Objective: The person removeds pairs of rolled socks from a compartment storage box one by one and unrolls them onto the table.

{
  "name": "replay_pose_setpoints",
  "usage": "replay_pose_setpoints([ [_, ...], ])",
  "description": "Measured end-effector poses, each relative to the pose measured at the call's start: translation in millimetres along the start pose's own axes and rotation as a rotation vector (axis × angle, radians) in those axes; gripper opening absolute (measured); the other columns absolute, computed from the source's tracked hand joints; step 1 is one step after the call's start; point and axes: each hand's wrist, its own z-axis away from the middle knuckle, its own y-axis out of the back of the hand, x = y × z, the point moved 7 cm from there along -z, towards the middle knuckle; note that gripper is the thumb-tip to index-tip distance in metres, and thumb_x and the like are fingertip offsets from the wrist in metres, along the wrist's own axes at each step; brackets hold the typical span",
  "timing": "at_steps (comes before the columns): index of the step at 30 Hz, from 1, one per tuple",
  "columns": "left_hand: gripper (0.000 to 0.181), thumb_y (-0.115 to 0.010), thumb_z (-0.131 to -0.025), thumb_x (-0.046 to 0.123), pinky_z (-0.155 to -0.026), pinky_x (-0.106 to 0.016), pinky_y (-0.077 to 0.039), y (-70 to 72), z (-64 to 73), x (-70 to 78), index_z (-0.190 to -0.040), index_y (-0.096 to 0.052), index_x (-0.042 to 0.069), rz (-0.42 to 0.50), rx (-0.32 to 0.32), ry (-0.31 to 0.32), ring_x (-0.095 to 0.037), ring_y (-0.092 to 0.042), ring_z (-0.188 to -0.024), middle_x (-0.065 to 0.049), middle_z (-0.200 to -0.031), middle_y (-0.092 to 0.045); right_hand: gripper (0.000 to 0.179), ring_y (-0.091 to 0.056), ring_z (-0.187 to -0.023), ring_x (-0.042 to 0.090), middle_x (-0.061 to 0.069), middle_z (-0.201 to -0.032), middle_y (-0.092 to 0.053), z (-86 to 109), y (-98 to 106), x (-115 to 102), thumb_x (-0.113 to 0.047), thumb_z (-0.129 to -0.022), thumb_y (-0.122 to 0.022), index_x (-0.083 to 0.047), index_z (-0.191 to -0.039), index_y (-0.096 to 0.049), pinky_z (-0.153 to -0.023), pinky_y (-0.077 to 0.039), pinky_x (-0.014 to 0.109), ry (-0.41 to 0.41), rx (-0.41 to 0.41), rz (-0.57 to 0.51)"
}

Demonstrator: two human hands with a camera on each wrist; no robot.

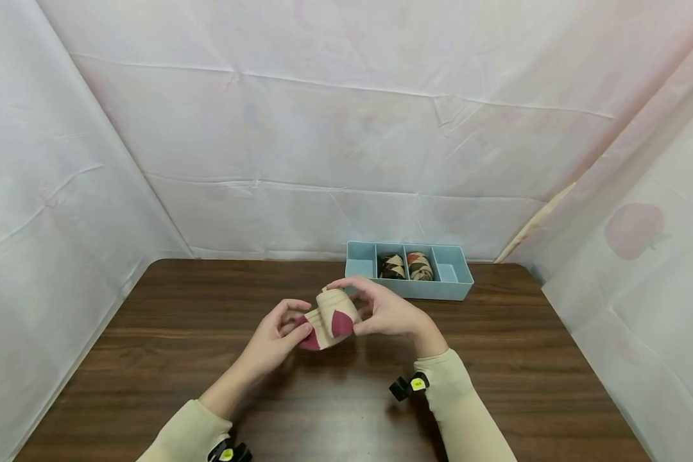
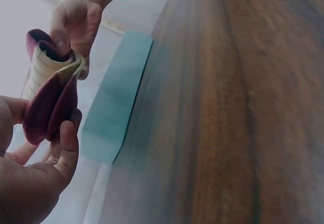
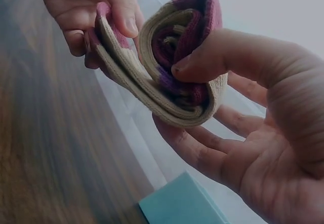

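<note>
A pair of cream and maroon socks, partly rolled up, is held above the table between both hands. My left hand pinches the flat maroon end between thumb and fingers. Around the rolled part curls my right hand, its thumb pressing the side of the coil. In the right wrist view the layered socks show a spiral roll with a loose tail leading to the left hand. From the left wrist, the maroon end of the socks appears folded double.
Behind the right hand stands a light blue divided box on the brown wooden table. Its two middle compartments hold a dark patterned sock roll and a multicoloured sock roll. White cloth hangs behind and along the sides.
</note>
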Motion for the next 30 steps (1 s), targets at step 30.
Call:
replay_pose_setpoints([
  [30, 0.048, -0.075, -0.106, 0.016, -0.084, -0.032, -0.062, 16.0, 35.5, -4.9, -0.148, -0.052, 0.007, 0.013, 0.117, 0.092, -0.025, -0.078, -0.102, -0.020, -0.117, -0.073, 0.074, -0.058, -0.138, 0.030, 0.008, -0.153, -0.046, -13.9, -41, -12, -0.009, -0.087, -0.090, -0.009, -0.151, -0.053, -0.110, -0.054, 0.041, 0.080, -0.081, 0.080],
])
